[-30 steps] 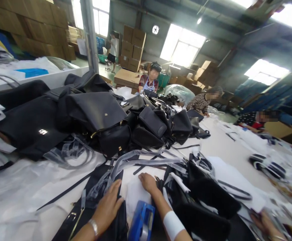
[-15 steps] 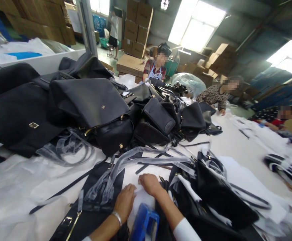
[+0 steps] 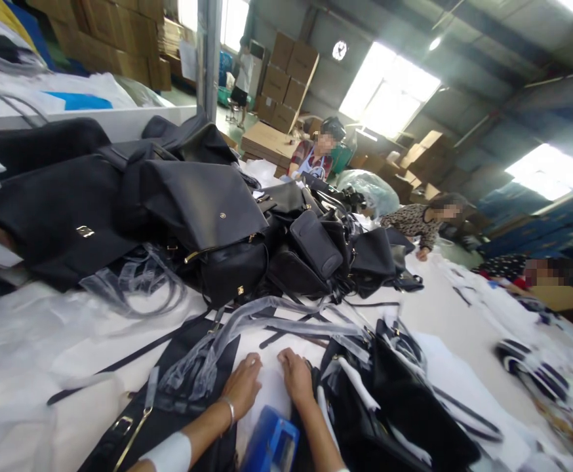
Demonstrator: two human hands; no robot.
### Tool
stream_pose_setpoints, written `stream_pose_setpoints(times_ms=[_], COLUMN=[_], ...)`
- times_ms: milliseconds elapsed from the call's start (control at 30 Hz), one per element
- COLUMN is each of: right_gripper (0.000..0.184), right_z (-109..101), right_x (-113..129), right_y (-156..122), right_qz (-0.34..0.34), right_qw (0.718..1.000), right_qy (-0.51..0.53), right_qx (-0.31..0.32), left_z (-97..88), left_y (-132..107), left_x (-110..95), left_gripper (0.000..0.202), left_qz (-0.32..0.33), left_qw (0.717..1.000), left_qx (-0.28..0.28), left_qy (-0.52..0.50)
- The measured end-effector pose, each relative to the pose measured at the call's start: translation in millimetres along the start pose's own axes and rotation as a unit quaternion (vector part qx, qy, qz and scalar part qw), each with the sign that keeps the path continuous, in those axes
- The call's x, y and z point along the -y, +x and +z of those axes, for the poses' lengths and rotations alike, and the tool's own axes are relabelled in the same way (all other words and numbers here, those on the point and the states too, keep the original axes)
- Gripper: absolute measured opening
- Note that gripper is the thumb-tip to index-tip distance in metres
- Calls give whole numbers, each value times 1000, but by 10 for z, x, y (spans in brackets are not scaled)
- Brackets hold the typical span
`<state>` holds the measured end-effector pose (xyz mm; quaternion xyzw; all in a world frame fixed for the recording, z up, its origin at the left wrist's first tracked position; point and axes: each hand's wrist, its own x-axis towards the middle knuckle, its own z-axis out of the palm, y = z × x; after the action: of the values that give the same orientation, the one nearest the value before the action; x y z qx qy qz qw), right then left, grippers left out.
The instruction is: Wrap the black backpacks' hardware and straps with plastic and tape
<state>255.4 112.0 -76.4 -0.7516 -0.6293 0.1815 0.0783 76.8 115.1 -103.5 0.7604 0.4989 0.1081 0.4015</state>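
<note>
My left hand (image 3: 244,388), a pale band on its wrist, has its fingers curled at the left edge of a thin white sheet (image 3: 269,388). Opposite it, my right hand (image 3: 296,376) curls its fingers at the sheet's right edge. Just below, between my forearms, is a blue plastic object (image 3: 273,440) with an opening in it. A black bag (image 3: 168,423) with a gold zip and plastic-wrapped handles (image 3: 202,370) lies beside my left arm. To the right of my right hand lies another black bag (image 3: 409,393) with white wrapping on parts of it.
Black bags (image 3: 202,196) are heaped across the table beyond my hands. Clear plastic wrapping (image 3: 35,341) covers the left side. Co-workers sit or lean at the far side, one in a patterned top (image 3: 404,223). Cardboard boxes (image 3: 286,78) are stacked behind.
My hands have moved apart, the left one slightly left and the right one slightly right, with the white sheet showing between them. The camera view has tilted and shifted a little.
</note>
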Motion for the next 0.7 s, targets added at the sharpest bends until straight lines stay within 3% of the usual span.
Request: stream_pose_setpoints(times_ms=[200, 467, 567, 633, 700], right_gripper=[13, 32, 39, 34, 27], right_z=[24, 45, 78, 45, -66], right_x=[-93, -207, -227, -254, -285], right_y=[-10, 292, 440, 509, 531], right_qz=[50, 109, 109, 109, 111], right_qw=[999, 992, 992, 992, 992], right_qy=[4, -21, -35, -37, -37], right_qx=[-19, -52, -45, -41, -55], left_z=[13, 16, 58, 86, 92], left_y=[65, 80, 48, 11, -26], left_x=[56, 64, 16, -30, -80], left_gripper=[36, 36, 49, 61, 64], left_qz=[-11, 3, -17, -21, 9], left_qw=[1000, 1000, 999, 997, 998], left_qx=[2, 8, -12, -53, -58], left_qy=[-4, 17, 29, 45, 31])
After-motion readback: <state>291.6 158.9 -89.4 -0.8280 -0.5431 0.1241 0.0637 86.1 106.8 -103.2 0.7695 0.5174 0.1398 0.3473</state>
